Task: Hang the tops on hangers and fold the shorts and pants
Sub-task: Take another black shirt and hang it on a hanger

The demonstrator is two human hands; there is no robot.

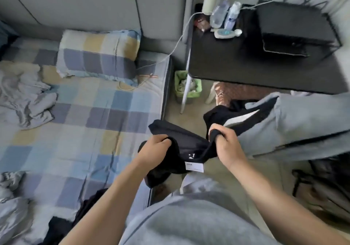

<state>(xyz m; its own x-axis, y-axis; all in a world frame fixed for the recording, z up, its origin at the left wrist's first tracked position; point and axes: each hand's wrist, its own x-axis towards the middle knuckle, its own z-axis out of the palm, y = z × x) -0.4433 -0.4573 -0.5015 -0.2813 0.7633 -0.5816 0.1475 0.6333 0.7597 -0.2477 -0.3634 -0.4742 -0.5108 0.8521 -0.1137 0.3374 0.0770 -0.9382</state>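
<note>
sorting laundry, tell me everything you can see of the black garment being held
The black garment is soft, matte fabric, bunched and sagging between both hands above the floor beside the bed. The left hand grips one gathered edge, the right hand curls round another. A white label, print unreadable, hangs from its lower middle, under a small white mark. One end droops below the left hand. Top or shorts: cannot tell.
</note>
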